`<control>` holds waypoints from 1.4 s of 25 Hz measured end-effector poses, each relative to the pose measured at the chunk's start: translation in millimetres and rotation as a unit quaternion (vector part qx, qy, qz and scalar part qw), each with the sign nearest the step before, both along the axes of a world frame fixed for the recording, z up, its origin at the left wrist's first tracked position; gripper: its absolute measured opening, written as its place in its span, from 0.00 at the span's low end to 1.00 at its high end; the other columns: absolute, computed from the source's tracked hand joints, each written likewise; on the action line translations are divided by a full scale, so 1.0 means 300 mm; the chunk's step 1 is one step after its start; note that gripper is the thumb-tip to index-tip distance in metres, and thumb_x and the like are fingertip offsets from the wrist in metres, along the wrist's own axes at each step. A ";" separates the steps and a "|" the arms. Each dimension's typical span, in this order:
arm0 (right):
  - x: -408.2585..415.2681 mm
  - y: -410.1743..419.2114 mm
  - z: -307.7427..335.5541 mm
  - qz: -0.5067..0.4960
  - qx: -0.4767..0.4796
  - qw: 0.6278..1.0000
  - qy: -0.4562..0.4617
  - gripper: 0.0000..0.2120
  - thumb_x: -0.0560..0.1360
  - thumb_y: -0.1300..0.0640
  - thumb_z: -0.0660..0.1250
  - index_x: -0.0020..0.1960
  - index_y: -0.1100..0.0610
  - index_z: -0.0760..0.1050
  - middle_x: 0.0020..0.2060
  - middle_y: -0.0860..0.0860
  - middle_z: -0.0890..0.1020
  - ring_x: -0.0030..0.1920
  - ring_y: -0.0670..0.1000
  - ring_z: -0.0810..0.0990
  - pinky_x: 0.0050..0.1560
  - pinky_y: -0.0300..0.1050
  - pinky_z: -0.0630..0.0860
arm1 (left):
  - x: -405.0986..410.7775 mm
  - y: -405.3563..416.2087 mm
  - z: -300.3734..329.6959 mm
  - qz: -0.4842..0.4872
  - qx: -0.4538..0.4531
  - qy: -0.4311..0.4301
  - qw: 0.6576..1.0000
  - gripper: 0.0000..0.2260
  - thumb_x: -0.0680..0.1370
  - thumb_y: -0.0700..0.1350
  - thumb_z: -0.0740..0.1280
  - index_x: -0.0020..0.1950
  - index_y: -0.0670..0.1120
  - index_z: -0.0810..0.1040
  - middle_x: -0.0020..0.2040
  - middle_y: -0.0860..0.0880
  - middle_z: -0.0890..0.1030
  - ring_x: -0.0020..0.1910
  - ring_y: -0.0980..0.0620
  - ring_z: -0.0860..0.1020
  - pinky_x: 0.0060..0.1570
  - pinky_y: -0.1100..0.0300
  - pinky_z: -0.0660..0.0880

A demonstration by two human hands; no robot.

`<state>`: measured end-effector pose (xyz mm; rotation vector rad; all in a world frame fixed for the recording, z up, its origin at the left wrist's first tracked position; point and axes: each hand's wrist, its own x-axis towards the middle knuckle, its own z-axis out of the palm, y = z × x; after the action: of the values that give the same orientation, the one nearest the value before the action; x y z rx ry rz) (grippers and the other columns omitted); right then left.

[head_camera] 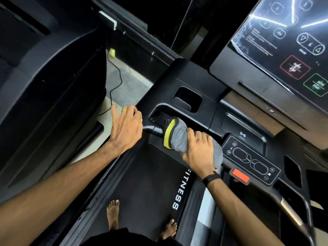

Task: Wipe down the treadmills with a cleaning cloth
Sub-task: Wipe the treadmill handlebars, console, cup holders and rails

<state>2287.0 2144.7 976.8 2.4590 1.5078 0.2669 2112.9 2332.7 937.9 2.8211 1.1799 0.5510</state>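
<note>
Two hands: right hand [199, 150] grips cloth [177, 134], left hand [126, 127] on handlebar [152, 129]

Two treadmills: mine [186, 80] and another [44, 77] to my left; one grey-and-yellow cloth [177, 135]; my two hands, left [126, 128] and right [199, 151]; two bare feet [112, 215]; one ring [124, 110]; one wristband [211, 178]; one touchscreen [284, 41].

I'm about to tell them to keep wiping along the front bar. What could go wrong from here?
1. The right hand grips the grey cloth around the handlebar, right beside the touch control panel and red stop tab; a slip could press or snag them.
2. The person stands barefoot on the treadmill belt; an accidental start could unbalance them.
3. The left hand looks only loosely braced.
</note>
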 end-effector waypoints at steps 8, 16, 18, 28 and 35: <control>0.116 0.056 0.092 -0.052 -0.089 0.980 0.168 0.31 0.62 0.33 0.73 0.56 0.50 0.72 0.43 0.50 0.83 0.45 0.57 0.82 0.44 0.48 0.69 | 0.007 -0.003 0.000 -0.012 0.032 0.006 0.999 0.10 0.80 0.47 0.60 0.52 0.44 0.79 0.52 0.45 0.75 0.49 0.46 0.76 0.64 0.38 0.63; -0.048 -0.121 0.059 -0.022 0.092 0.984 0.153 0.43 0.61 0.65 0.69 0.76 0.51 0.68 0.71 0.57 0.72 0.72 0.60 0.69 0.74 0.54 0.62 | 0.050 -0.050 0.034 -0.079 0.046 -0.072 0.993 0.13 0.81 0.47 0.58 0.48 0.44 0.80 0.49 0.46 0.77 0.46 0.45 0.77 0.64 0.37 0.61; -0.070 -0.133 0.110 -0.044 0.118 0.973 0.196 0.40 0.63 0.66 0.69 0.75 0.49 0.71 0.71 0.54 0.74 0.72 0.58 0.70 0.73 0.52 0.63 | 0.105 -0.097 0.070 -0.096 -0.004 -0.120 0.988 0.16 0.81 0.49 0.55 0.48 0.44 0.80 0.48 0.47 0.78 0.46 0.45 0.77 0.62 0.39 0.61; 0.012 -0.286 0.193 -0.110 0.103 0.976 0.154 0.45 0.68 0.67 0.66 0.81 0.48 0.55 0.82 0.51 0.50 0.81 0.57 0.48 0.79 0.56 0.48 | 0.371 -0.233 0.191 -0.195 -0.199 -0.209 0.937 0.12 0.82 0.47 0.57 0.50 0.44 0.78 0.48 0.45 0.81 0.48 0.43 0.78 0.57 0.47 0.65; 0.045 -0.354 0.141 -0.123 0.206 0.947 0.214 0.44 0.66 0.70 0.66 0.80 0.52 0.61 0.80 0.56 0.57 0.81 0.60 0.54 0.79 0.58 0.52 | 0.425 -0.306 0.138 -0.220 -0.214 -0.035 0.951 0.11 0.82 0.46 0.60 0.57 0.45 0.80 0.52 0.40 0.84 0.54 0.36 0.80 0.48 0.48 0.73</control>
<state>2300.5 2038.6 1019.1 3.1713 1.3751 -0.0069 2240.5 2241.1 979.3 2.5338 0.5369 0.3108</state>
